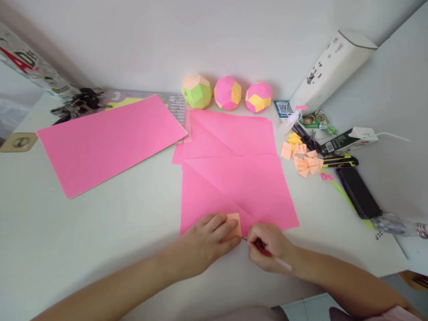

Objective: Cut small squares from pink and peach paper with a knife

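Paper square, peach, flat at pink sheet's near edge, beneath loosely extended left hand, pressing without gripping; right hand curled round red pen-like tool; probably light, easily creased (best held by edges)

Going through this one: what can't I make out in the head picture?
Head view:
- Peach square: left part hidden under the left hand.
- Slim red tool: partly wrapped by the right hand; type unclear.
- Printed sheet: partly covered by the slanted pink sheet.
- Blue card: fine print too small.
- Lettered roll: cut off by the left edge.
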A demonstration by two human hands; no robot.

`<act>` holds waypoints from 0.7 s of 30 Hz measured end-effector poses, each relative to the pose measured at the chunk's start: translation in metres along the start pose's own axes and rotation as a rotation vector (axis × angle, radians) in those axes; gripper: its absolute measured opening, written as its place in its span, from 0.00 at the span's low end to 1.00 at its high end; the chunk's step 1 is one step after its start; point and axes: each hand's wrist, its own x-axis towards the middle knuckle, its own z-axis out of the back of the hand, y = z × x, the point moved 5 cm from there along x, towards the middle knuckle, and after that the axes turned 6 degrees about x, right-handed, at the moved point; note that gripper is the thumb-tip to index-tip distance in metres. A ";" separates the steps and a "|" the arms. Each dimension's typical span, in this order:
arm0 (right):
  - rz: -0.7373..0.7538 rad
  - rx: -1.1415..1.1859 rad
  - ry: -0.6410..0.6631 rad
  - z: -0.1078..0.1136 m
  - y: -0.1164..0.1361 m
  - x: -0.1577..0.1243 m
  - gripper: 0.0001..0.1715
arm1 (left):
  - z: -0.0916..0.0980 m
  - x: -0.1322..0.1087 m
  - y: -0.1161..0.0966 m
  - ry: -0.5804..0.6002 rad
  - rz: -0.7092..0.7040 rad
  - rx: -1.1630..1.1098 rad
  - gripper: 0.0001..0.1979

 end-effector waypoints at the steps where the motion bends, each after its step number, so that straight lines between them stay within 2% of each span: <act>1: -0.050 0.059 0.003 0.001 -0.002 0.001 0.08 | 0.000 0.000 0.000 0.002 -0.001 -0.014 0.22; 4: -0.290 0.345 -0.070 0.009 -0.015 0.004 0.08 | 0.000 0.001 0.004 -0.013 0.025 -0.106 0.23; 7: -0.479 0.668 -0.134 0.019 -0.026 0.009 0.10 | 0.000 0.003 0.013 -0.054 0.102 -0.328 0.20; 11: -0.555 0.892 -0.029 0.023 -0.032 0.016 0.12 | 0.001 0.001 0.031 -0.239 0.303 -0.657 0.15; 13: -0.552 0.942 0.005 0.023 -0.033 0.017 0.13 | 0.001 -0.002 0.037 -0.342 0.400 -0.604 0.12; 15: -0.536 0.937 0.038 0.023 -0.033 0.019 0.15 | 0.001 -0.004 0.038 -0.379 0.467 -0.414 0.08; 17: -0.466 0.795 0.033 0.028 -0.032 0.022 0.17 | -0.002 -0.005 0.038 -0.358 0.531 -0.241 0.12; 19: -0.354 0.585 -0.044 0.041 -0.031 0.027 0.20 | -0.007 -0.007 0.040 -0.298 0.599 -0.183 0.20; 21: -0.252 0.419 -0.185 0.061 -0.030 0.031 0.23 | -0.012 -0.007 0.042 -0.234 0.641 -0.208 0.21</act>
